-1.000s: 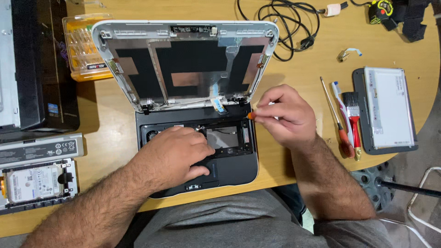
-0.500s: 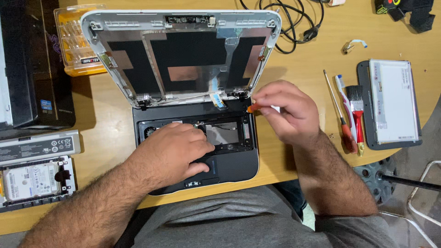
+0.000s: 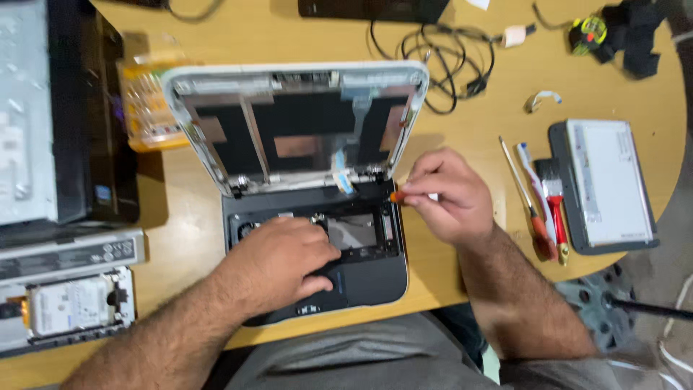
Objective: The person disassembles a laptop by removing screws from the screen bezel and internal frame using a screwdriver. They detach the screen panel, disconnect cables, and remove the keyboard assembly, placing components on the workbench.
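Observation:
A small dismantled laptop (image 3: pixel 375 278) lies open on the wooden table, its keyboard gone and its lid (image 3: pixel 296 123) stripped of the screen. My left hand (image 3: pixel 278 263) rests flat on the bare base, pressing it down. My right hand (image 3: pixel 444 195) pinches a small orange-handled screwdriver (image 3: pixel 397 196) at the base's right edge near the hinge. The tool's tip is hidden by my fingers.
Right of the laptop lie a screwdriver (image 3: pixel 530 209), a red-handled brush (image 3: pixel 554 202) and a closed white netbook (image 3: pixel 606 184). A tangle of black cable (image 3: pixel 440 54) sits behind. At left are a yellow parts box (image 3: pixel 144 101), a black case (image 3: pixel 94 115) and a hard drive (image 3: pixel 72 307).
The view has shifted, so the laptop sits lower in frame. My right hand has slid slightly closer to the hinge corner. My left hand stays on the base.

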